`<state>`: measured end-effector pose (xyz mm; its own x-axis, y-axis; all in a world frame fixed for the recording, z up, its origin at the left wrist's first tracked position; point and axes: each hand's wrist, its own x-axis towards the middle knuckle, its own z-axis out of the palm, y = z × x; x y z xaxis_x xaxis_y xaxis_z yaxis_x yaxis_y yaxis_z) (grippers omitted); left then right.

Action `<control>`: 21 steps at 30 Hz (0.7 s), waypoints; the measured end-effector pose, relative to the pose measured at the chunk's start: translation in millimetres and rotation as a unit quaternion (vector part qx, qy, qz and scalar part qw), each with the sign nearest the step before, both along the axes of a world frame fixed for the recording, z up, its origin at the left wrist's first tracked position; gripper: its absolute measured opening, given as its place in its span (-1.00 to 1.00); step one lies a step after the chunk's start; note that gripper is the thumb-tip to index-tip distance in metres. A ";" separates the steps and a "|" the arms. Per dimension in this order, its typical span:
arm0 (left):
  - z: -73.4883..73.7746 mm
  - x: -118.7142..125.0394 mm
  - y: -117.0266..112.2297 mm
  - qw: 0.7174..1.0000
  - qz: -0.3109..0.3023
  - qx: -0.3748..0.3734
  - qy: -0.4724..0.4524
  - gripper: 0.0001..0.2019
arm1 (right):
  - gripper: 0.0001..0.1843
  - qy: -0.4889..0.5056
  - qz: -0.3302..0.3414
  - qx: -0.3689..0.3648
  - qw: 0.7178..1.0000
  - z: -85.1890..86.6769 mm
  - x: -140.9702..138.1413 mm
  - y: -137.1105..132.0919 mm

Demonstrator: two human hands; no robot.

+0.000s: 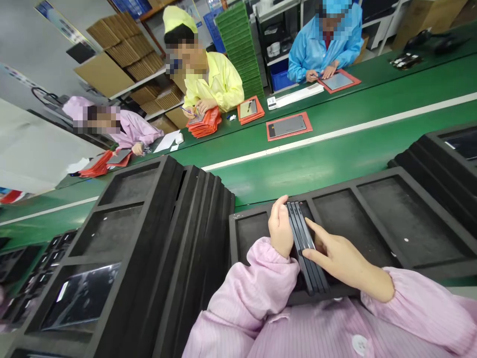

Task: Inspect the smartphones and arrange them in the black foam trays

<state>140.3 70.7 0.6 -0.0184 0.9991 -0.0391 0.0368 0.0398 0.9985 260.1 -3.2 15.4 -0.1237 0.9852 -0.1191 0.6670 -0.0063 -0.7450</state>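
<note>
A stack of several thin dark tablets (306,253), pressed face to face and standing on edge, is between my two hands. My left hand (281,226) wraps round its left side near the far end. On the right side, my right hand (339,253) grips the stack with thumb and fingertips against the outermost tablet. Beneath lies a black foam tray (400,173) with recessed compartments; a few small white specks show in it. The lower end of the stack is close to my pink-sleeved body.
Stacked black foam trays (194,223) rise at my left, the top one holding a glossy-screened tablet (82,298). More trays (428,159) stand at right. Across the green conveyor (335,144), three co-workers handle flat panels with red sheets. A grey panel (286,127) lies on a red sheet.
</note>
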 end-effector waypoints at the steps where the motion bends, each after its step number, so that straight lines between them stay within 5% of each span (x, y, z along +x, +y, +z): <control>1: 1.7 -1.3 5.7 1.000 -0.024 -0.002 -0.013 -0.62 | -0.36 0.015 0.001 0.007 1.000 -2.6 1.7 -0.6; 7: 6.8 -13.6 29.6 0.985 -0.174 -0.022 -0.004 -0.73 | -0.50 0.066 -0.009 0.082 0.994 -11.4 9.3 0.6; 15: 5.5 -18.3 32.3 0.978 -0.208 -0.023 -0.025 -0.79 | -0.49 0.088 -0.004 0.061 0.994 -9.4 9.6 4.2; 21: 1.3 -18.5 33.3 0.975 -0.213 -0.043 -0.055 -0.83 | -0.48 0.137 0.022 -0.059 0.989 -5.3 21.4 10.3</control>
